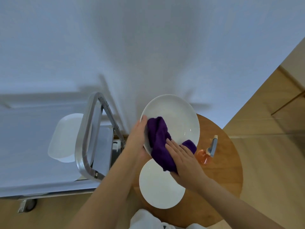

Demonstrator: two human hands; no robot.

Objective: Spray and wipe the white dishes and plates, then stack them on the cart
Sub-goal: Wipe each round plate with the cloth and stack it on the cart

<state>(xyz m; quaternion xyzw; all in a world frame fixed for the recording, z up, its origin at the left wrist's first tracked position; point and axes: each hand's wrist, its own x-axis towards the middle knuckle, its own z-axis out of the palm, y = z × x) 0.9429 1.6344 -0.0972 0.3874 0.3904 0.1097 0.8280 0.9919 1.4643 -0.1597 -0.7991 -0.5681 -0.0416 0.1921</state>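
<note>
The left hand (137, 134) grips the white plate (173, 119) by its rim at about nine o'clock, thumb over the edge, holding it tilted above the round wooden desk (231, 176). The right hand (183, 156) lies flat with fingers spread, pressing a purple cloth (159, 141) against the plate's inner face near six o'clock; the cloth hides that part of the rim. A second white plate (158, 189) rests on the desk just below, partly covered by the right wrist. At three o'clock from the held plate an orange spray bottle (207, 152) lies on the desk. At nine o'clock stands the cart (89, 138), its metal handle crossing in front of a white dish (66, 138) on its top shelf.
</note>
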